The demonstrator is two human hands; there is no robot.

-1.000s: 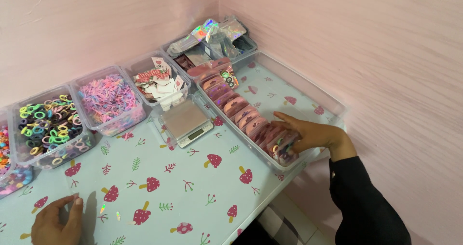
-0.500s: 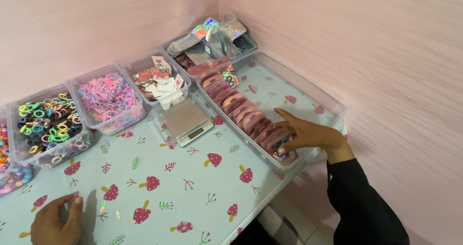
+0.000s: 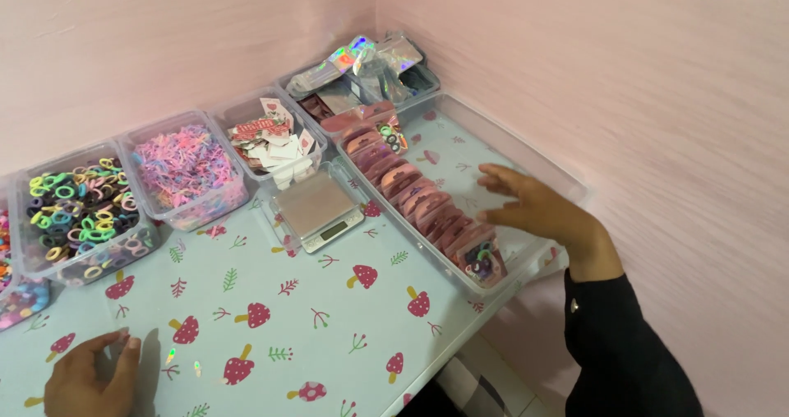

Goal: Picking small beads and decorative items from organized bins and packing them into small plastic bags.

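My right hand hovers open, fingers spread, inside a long clear tray, just right of a row of pink packets standing on edge. The nearest packet shows coloured hair ties through its front. At the bottom left my left hand rests on the mushroom-patterned table. Its thumb and fingers pinch the edge of a clear shiny bag that lies flat and is hard to make out.
A small silver scale stands mid-table. Along the wall are clear bins: coloured hair ties, pastel bands, printed cards, holographic bags. Pink walls close the back and right.
My right hand has let go of the nearest pink packet at the row's end, lifted and opened to the right of the row. The left hand has hardly moved.
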